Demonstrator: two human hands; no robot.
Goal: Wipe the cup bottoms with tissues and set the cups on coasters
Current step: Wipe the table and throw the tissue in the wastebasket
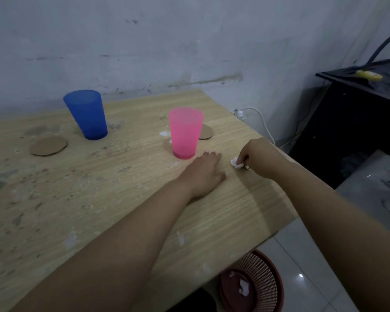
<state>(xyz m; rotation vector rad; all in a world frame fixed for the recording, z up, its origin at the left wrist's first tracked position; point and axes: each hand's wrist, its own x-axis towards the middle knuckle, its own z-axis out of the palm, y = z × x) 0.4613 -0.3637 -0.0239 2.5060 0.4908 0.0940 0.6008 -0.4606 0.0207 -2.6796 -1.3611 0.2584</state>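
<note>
A pink cup point(185, 132) stands upright on the wooden table point(81, 199), partly hiding a round cardboard coaster point(206, 132) behind it. A blue cup point(87, 114) stands upright further left, with a second cardboard coaster point(49, 146) lying in front of it to the left. My left hand point(206, 171) lies flat on the table, fingers straight, fingertips just right of the pink cup's base. My right hand point(257, 156) pinches a small crumpled white tissue point(236, 163) near the table's right edge.
A brown plastic waste basket point(254, 282) with used tissue in it sits on the floor under the table's right corner. A dark cabinet point(351, 122) stands to the right. A white cable point(261, 122) hangs by the wall. The tabletop is stained.
</note>
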